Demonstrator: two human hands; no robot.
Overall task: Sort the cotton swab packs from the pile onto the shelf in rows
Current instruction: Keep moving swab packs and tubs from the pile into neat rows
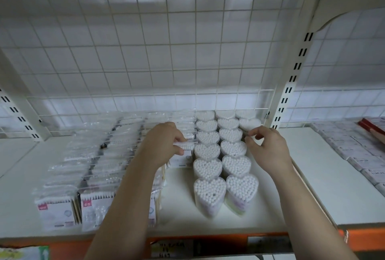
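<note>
Heart-shaped cotton swab packs [208,151] stand in rows on the white shelf [312,176], two long rows and a short third row at the back. Flat bagged swab packs [98,168] fill rows on the left. My left hand [164,145] grips the top of a bagged swab pack [184,158] standing beside the heart rows. My right hand [268,147] hovers over the shelf just right of the heart rows, fingers curled, thumb and forefinger close together near a heart pack [250,123] in the short row; I cannot tell whether they touch it.
A wire grid panel [166,51] backs the shelf, and an upper shelf overhangs. A slotted upright post [289,84] stands at the right. Small white boxes [358,151] line the neighbouring shelf on the right. The shelf's front edge is orange.
</note>
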